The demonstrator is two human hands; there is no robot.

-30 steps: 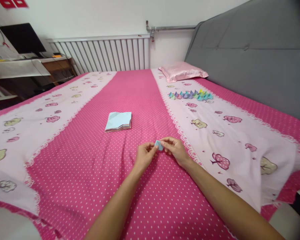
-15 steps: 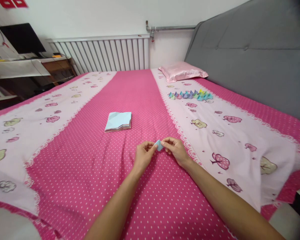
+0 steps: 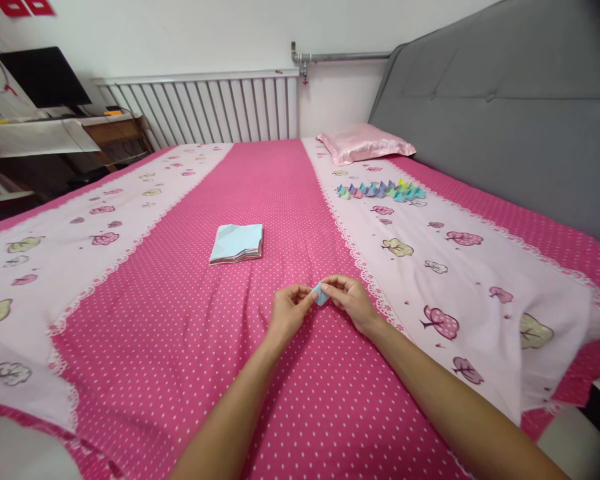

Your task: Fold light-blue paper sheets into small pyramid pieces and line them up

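Between my two hands is a small folded piece of light blue paper (image 3: 321,295), held above the pink dotted bedspread (image 3: 290,413). My left hand (image 3: 291,310) pinches its left side between thumb and fingers. At the right, my right hand (image 3: 349,301) grips the upper right edge, thumb in front. The fingertips cover part of the paper, so its exact fold is hard to make out. Farther off and to the left lies a stack of square paper sheets (image 3: 237,241), a light blue one on top.
Several small folded paper pieces (image 3: 380,190) in mixed colours lie grouped at the right, near a pink pillow (image 3: 365,143). A grey padded headboard (image 3: 505,113) runs along the right. Beyond the bed are a white radiator (image 3: 205,110) and a desk with a monitor (image 3: 45,77).
The folded paper has shifted slightly to the right and tilted a little between my fingers. My left hand has followed it slightly rightward; the other things lie as before.
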